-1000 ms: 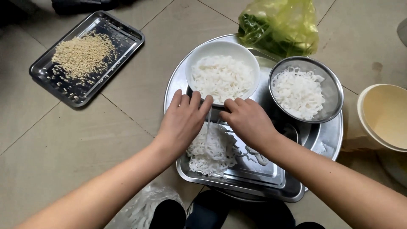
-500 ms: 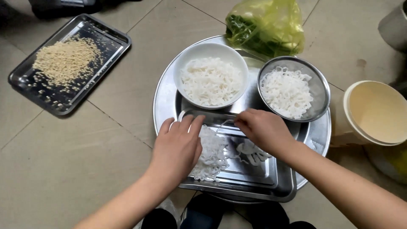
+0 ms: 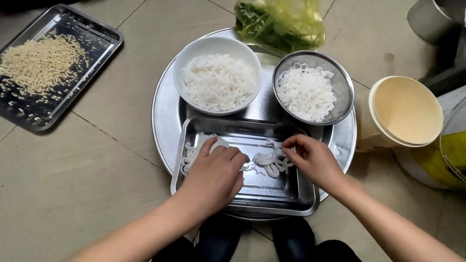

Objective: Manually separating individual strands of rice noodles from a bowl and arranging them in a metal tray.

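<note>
White noodles (image 3: pixel 264 164) lay in a loose, tangled strand across the floor of a shallow rectangular steel tray (image 3: pixel 291 204), which rested on the near edge of a round steel platter (image 3: pixel 162 116).

It looks like a home cooking area on a tiled floor (image 3: pixel 87 194): 2 bowls of white noodles (image 3: pixel 218 80), steel trays (image 3: pixel 272 194), bagged greens (image 3: pixel 279 22).

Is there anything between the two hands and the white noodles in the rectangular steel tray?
Nothing visible. The left hand lies on the noodles in the steel tray, and the right hand touches the same noodles with its fingers. The two bowls stand behind the tray, away from the hands.
</note>
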